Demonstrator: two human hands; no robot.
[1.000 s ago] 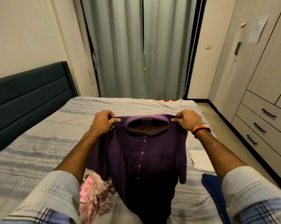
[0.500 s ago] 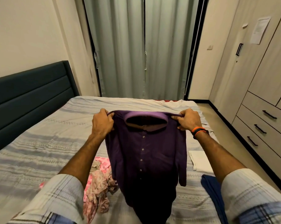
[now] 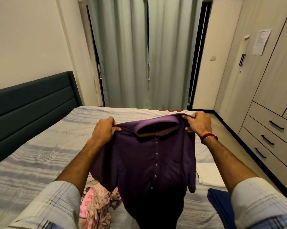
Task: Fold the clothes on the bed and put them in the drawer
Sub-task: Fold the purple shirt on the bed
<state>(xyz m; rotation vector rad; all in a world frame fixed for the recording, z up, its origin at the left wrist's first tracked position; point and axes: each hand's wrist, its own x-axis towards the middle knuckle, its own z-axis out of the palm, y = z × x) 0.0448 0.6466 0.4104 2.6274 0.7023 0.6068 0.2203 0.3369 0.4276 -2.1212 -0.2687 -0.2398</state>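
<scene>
A: From the head view, where is the shirt?
B: A purple shirt (image 3: 149, 162) hangs above the bed (image 3: 40, 154). The left hand (image 3: 104, 129) and right hand (image 3: 199, 123) each pinch a shoulder.
A: Anything hidden?
B: Its hem is cut off below; it half covers a pink garment (image 3: 96, 207).

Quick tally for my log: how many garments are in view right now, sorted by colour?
Purple: 1, the shirt held up by the left hand and right hand
Pink: 1, crumpled cloth on the bed
White: 1, folded cloth
Blue: 1, cloth
Total: 4
</scene>
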